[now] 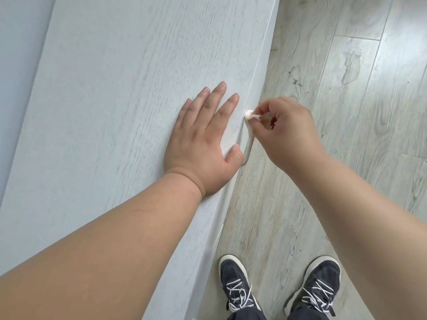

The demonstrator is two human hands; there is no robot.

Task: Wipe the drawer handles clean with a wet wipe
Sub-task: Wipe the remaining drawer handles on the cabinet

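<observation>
left hand (pixel 203 144): flat, fingers straight, pressing the smooth pale wood-grain bench top (pixel 104 100) | right hand (pixel 286 128): fingertips pinch a small bunched white wet wipe (pixel 249 116) | wipe: touching the thin curved drawer handle (pixel 247 151) just below the bench's front edge | floor (pixel 346 88): pale wood planks | dark laced shoes (pixel 235 282)

Left hand (pixel 203 144) lies flat, palm down, fingers straight and slightly spread, forearm extended. Right hand (pixel 286 132) is raised, fingers curled in a pinch, apparently thumb against forefinger; fingertips partly hidden.
</observation>
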